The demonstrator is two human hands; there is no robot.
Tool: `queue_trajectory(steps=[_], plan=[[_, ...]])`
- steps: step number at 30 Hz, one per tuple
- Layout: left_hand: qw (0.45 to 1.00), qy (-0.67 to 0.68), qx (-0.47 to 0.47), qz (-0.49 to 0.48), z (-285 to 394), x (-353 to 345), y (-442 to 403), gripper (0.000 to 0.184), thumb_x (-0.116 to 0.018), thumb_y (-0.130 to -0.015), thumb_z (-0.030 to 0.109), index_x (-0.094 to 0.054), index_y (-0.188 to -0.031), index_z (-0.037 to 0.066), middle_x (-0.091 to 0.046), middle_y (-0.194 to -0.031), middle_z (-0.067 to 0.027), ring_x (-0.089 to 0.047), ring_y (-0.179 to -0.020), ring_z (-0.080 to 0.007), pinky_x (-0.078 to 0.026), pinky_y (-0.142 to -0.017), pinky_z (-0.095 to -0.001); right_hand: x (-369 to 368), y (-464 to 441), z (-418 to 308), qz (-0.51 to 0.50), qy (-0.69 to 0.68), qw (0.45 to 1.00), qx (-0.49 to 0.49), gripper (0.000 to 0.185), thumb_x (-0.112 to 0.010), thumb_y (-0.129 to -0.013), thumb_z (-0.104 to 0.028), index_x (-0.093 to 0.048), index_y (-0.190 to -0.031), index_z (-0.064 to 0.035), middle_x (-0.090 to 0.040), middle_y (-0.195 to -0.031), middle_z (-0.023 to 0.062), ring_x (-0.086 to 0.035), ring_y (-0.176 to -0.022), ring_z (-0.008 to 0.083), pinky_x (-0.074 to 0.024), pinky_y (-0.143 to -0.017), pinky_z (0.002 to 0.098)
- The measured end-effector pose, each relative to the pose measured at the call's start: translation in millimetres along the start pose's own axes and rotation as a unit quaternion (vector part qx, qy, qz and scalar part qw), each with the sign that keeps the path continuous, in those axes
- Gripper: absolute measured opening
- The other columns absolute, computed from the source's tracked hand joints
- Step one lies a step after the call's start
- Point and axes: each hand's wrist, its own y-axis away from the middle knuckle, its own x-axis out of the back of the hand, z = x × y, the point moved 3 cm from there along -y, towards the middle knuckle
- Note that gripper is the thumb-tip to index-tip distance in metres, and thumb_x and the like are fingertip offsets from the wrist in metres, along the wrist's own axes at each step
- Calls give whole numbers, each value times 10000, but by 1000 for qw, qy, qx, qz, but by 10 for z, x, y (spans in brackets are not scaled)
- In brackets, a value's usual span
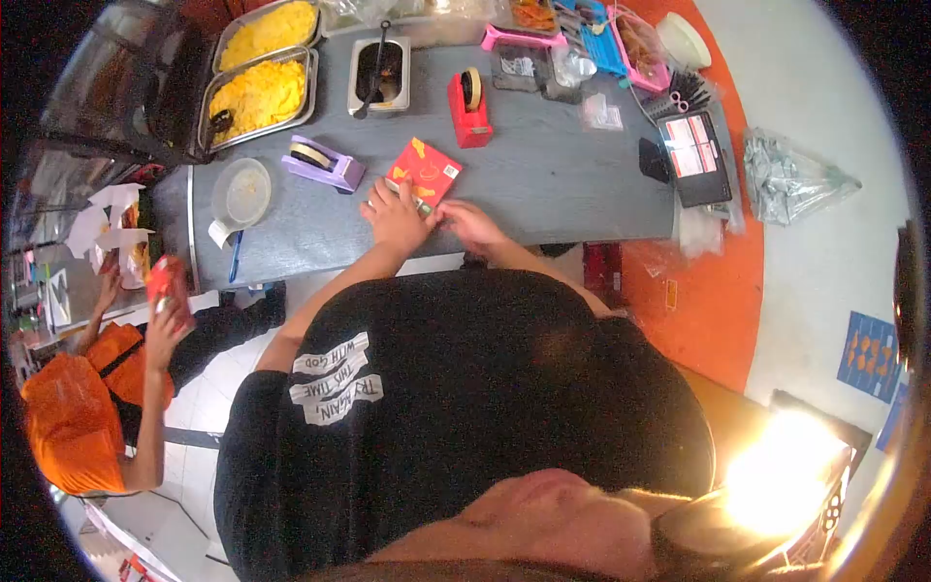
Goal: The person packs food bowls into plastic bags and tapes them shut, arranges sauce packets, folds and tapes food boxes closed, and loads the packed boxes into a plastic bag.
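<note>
A flat red paper box [438, 167] with yellow and white print lies on the grey table in front of me. My left hand [396, 215] rests over its near left part, fingers spread across the top. At the box's near right corner is my right hand [470, 225], its fingers bent and pinched at the edge. My fingers partly cover the near side of the box. Beyond it stands a red tape dispenser [472, 124], and to the left sits a purple tape dispenser [335, 172].
Trays of yellow food [260, 99] and a metal pan [400, 92] with a dark ladle stand at the back. A round plastic lid [240, 194] and blue pen [236, 257] lie left. A co-worker in orange [73, 417] holds a red package [170, 281].
</note>
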Motion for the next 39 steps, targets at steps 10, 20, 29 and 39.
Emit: queue_trajectory(steps=[10,20,29,39], plan=[[995,39,-77,-41,-31,-17,-2,854,-709,-678,471,-315,-1352,123,-237,-1365,-275,-273,-1241,-422,-253,-960,-575,173,-4,-418,38,474,837,269,200,-603,-829,-218,-622,-732,-44,-581,-903,131,-556,-855,260,-452,-739,397],[994,69,-80,30,339,-163,-4,832,-737,-663,333,-297,-1348,160,-230,-1364,-240,-263,-1235,-447,-261,-950,-567,254,89,-245,22,241,967,81,197,-566,-879,-219,-577,-775,-52,-565,-724,47,-522,-719,151,-417,-631,318],[988,19,-138,64,641,-361,117,741,-688,-699,241,-341,-1354,235,-182,-1436,-242,-209,-1308,-455,-215,-983,-632,1850,411,-1265,213,443,843,217,276,-634,-800,-149,-548,-1043,-51,-555,-1056,129,-551,-940,274,-450,-817,364],[976,-158,-147,3,759,-499,126,734,-574,-803,252,-211,-1441,264,-61,-1506,-189,-76,-1346,-490,-165,-981,-702,3504,994,-2522,467,445,758,101,895,-637,-793,-248,-27,-1444,-174,-630,-870,195,-622,-801,386,-479,-767,461]])
